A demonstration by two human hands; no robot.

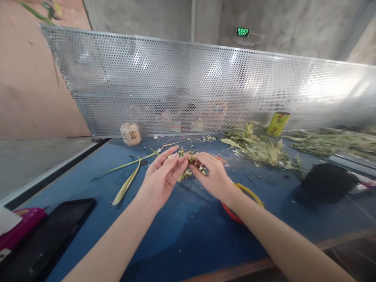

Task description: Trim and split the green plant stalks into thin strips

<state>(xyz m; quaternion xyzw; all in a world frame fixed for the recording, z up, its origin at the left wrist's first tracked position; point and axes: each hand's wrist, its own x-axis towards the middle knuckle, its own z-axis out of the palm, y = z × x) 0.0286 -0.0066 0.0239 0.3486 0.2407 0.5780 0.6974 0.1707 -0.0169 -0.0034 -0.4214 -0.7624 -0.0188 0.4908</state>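
My left hand (163,174) and my right hand (213,172) meet over the middle of the blue table. Between their fingertips is a small green plant piece (191,159), mostly covered by the fingers. My right hand pinches it with thumb and fingers. The left thumb and fingers close in on it from the other side. Beneath and behind the hands lie pale green plant scraps (185,175). A long, pale green leaf strip (127,184) curves over the tabletop to the left of my left hand. By my right wrist are a yellow ring (251,194) and a red ring (232,213), partly hidden.
Leafy stalks (258,147) and a yellow-green can (277,124) stand at the back right. A black object (329,182) lies nearer on the right. A wrapped roll (131,134) rests by the perforated metal screen (164,78). A black phone-like slab (55,231) lies front left.
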